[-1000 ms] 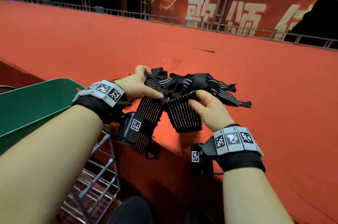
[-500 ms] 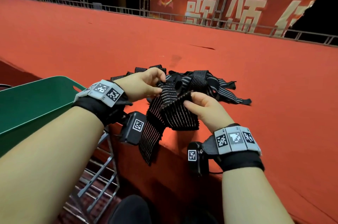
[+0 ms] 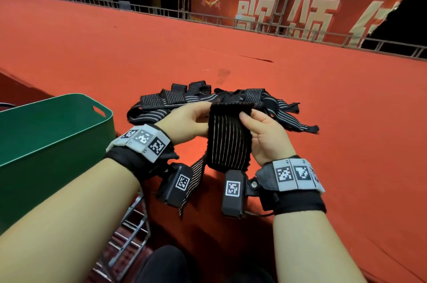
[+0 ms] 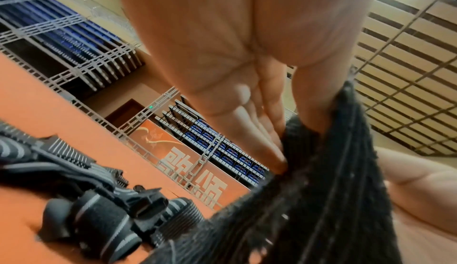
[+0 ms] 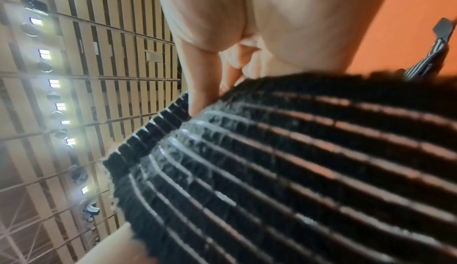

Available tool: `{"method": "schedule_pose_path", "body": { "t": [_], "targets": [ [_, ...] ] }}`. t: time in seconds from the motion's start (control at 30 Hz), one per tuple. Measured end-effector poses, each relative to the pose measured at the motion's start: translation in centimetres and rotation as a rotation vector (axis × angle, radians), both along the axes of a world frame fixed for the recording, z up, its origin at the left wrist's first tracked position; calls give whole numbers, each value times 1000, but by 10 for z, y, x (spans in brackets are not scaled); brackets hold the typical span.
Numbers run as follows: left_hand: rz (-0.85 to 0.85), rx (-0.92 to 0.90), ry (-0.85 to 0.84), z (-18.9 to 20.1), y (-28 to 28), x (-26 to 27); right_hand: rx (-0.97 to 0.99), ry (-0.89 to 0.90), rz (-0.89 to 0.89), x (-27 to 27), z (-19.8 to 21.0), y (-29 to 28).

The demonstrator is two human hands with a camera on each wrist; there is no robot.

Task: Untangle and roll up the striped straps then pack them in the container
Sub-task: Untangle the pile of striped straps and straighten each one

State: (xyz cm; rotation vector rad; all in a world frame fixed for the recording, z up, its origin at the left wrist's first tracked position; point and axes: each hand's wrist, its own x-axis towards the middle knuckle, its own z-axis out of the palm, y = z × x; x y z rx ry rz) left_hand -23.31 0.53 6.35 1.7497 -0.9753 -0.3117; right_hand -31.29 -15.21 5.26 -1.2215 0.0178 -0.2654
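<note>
A black strap with thin white stripes (image 3: 227, 139) hangs upright between my two hands above the red surface's near edge. My left hand (image 3: 184, 121) pinches its top left corner and my right hand (image 3: 261, 130) pinches its top right edge. The strap's tail drops behind my left wrist camera. In the left wrist view my thumb and fingers (image 4: 269, 141) clamp the dark strap (image 4: 333, 199). The right wrist view shows my thumb (image 5: 200, 92) pressed on the striped strap (image 5: 296, 160). A tangled heap of striped straps (image 3: 208, 97) lies just beyond my hands. The green container (image 3: 46, 139) stands at the left.
The red carpeted platform (image 3: 323, 109) stretches far and right of the heap. A metal frame (image 3: 131, 225) stands below the platform's edge beside the container. A railing and a red banner (image 3: 288, 10) line the far side.
Both hands rose and drew together, lifting the strap end upright and flat between them. It had drooped over the platform edge before. The view has shifted slightly.
</note>
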Motion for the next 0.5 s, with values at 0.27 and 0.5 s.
{"method": "schedule_pose_path", "body": {
  "t": [0.27,0.5],
  "targets": [
    [87,-103,181,-4,-4,-1,58,-35,20,-4,2,-3],
    [183,-112,166,-2,-3,1,136,16,-78,-5,4,-2]
  ]
}}
